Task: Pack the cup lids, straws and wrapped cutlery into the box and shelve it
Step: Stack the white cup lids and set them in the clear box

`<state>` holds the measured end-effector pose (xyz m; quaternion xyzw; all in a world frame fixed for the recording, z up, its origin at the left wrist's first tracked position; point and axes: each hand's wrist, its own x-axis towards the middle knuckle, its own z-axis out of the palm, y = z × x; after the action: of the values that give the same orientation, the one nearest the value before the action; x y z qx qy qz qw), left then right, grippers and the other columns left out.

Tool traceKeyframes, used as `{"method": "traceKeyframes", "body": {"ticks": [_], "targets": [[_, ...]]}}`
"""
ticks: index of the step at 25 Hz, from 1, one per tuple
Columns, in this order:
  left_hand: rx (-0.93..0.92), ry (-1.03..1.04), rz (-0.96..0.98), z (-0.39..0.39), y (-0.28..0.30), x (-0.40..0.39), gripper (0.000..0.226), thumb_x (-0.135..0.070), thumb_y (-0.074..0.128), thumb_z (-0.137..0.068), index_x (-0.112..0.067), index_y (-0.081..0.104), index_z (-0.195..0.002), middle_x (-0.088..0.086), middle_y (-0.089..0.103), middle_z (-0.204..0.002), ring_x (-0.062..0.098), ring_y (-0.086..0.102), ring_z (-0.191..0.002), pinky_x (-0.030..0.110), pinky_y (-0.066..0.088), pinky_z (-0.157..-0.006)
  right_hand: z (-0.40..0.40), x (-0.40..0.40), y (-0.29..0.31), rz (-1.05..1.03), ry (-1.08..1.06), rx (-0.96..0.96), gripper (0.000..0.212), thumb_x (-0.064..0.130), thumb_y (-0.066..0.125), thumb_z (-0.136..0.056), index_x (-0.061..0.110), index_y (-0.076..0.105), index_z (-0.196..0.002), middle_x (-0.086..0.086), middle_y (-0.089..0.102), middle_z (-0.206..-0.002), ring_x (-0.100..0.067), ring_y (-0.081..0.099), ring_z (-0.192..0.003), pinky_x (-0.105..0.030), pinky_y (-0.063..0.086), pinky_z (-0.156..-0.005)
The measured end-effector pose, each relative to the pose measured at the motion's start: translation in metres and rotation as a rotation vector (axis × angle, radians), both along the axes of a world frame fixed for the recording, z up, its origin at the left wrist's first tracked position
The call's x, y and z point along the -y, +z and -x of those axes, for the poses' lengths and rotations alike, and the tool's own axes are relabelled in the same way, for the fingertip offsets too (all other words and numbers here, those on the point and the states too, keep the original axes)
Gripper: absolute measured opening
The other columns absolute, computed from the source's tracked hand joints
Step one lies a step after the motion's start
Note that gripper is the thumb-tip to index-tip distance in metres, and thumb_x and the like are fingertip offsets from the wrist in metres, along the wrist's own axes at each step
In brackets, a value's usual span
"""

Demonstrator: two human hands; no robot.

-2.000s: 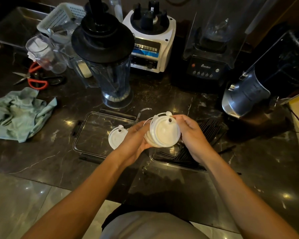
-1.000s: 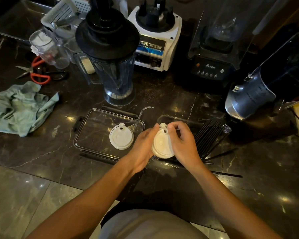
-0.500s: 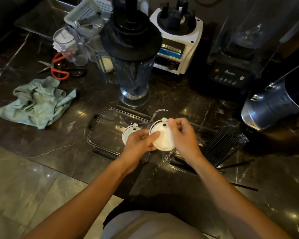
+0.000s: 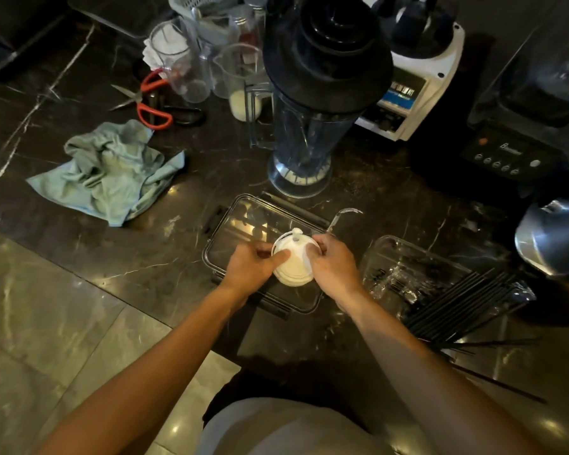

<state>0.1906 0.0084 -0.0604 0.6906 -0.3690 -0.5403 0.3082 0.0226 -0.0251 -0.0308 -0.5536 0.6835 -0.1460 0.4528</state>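
The stack of lids has been carried leftward and is now held over the clear box. It is pinched by the left hand and the right hand. If the pinch is loosened unevenly, the lids could be scattered beside the box.

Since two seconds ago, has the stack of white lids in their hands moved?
Yes. The lid stack has moved left: earlier it was over the clear box holding cutlery, now it is over the flat clear tray beside it.
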Motion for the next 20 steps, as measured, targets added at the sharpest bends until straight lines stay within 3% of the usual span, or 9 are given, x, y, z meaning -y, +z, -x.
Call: {"method": "traceKeyframes", "body": {"ticks": [2,5,9,11,14,16,18,20], "targets": [[0.069,-0.045,0.028,-0.001,-0.007,-0.001,0.025,-0.032,0.079,-0.088,-0.016,0.08,-0.107,-0.003,0.08,-0.092,0.009,0.074,-0.084,0.027,0.056,-0.077,-0.002,-0.004,-0.008,0.02,0.043,-0.077,0.031,0.025,0.051,-0.103,0.018,0.067,-0.128,-0.006,0.068,-0.124,-0.024,0.062,-0.118,-0.032,0.052,-0.089],[0.173,-0.1,0.053,-0.002,-0.009,0.001,0.028,-0.032,0.08,-0.087,-0.018,0.079,-0.111,-0.005,0.08,-0.097,0.005,0.073,-0.088,0.021,0.056,-0.078,-0.002,-0.008,-0.017,-0.031,0.02,-0.071,0.021,0.026,0.05,-0.104,0.02,0.07,-0.106,-0.004,0.066,-0.111,-0.016,0.065,-0.097,-0.024,0.047,-0.072],[0.176,-0.129,0.07,-0.006,-0.009,0.005,0.04,-0.03,0.083,-0.085,-0.012,0.073,-0.119,-0.003,0.078,-0.105,0.01,0.073,-0.093,0.032,0.06,-0.088,-0.001,-0.007,-0.018,-0.079,0.001,-0.074,0.018,0.025,0.052,-0.106,0.018,0.067,-0.101,0.004,0.064,-0.097,-0.006,0.061,-0.084,-0.016,0.041,-0.057],[0.178,-0.132,0.066,-0.008,-0.011,0.006,0.048,-0.029,0.085,-0.083,-0.011,0.069,-0.123,-0.002,0.076,-0.109,0.012,0.072,-0.097,0.035,0.059,-0.091,-0.002,-0.007,-0.019,-0.069,0.005,-0.093,0.016,0.025,0.053,-0.106,0.017,0.067,-0.105,0.003,0.064,-0.101,-0.01,0.061,-0.091,-0.015,0.042,-0.058],[0.179,-0.167,0.051,-0.01,-0.015,0.005,0.04,-0.033,0.084,-0.083,-0.014,0.072,-0.116,-0.003,0.078,-0.102,0.01,0.074,-0.094,0.042,0.061,-0.089,-0.005,-0.01,-0.019,-0.018,-0.008,-0.149,0.017,0.026,0.055,-0.105,0.016,0.065,-0.115,-0.002,0.064,-0.112,-0.018,0.064,-0.103,-0.014,0.041,-0.062],[0.206,-0.187,0.039,-0.011,-0.012,0.005,0.038,-0.037,0.083,-0.084,-0.018,0.072,-0.115,-0.006,0.078,-0.099,0.01,0.074,-0.093,0.045,0.061,-0.087,-0.007,-0.013,-0.014,0.048,0.031,-0.214,0.027,0.026,0.057,-0.105,0.013,0.061,-0.128,-0.006,0.062,-0.126,-0.023,0.063,-0.115,-0.019,0.043,-0.076],[0.299,-0.23,0.035,-0.008,-0.002,0.01,0.044,-0.042,0.081,-0.083,-0.022,0.068,-0.12,-0.008,0.076,-0.104,0.011,0.071,-0.097,0.043,0.06,-0.087,-0.007,-0.015,-0.002,0.113,0.072,-0.265,0.035,0.026,0.057,-0.105,0.011,0.056,-0.137,-0.007,0.056,-0.136,-0.024,0.061,-0.12,-0.025,0.045,-0.086],[0.43,-0.235,0.079,-0.003,0.012,0.017,0.051,-0.048,0.079,-0.082,-0.024,0.064,-0.125,-0.007,0.07,-0.112,0.013,0.066,-0.104,0.039,0.057,-0.086,-0.003,-0.016,0.013,0.206,0.089,-0.265,0.034,0.026,0.058,-0.104,0.013,0.057,-0.135,-0.006,0.056,-0.132,-0.023,0.061,-0.117,-0.032,0.05,-0.09]]}}
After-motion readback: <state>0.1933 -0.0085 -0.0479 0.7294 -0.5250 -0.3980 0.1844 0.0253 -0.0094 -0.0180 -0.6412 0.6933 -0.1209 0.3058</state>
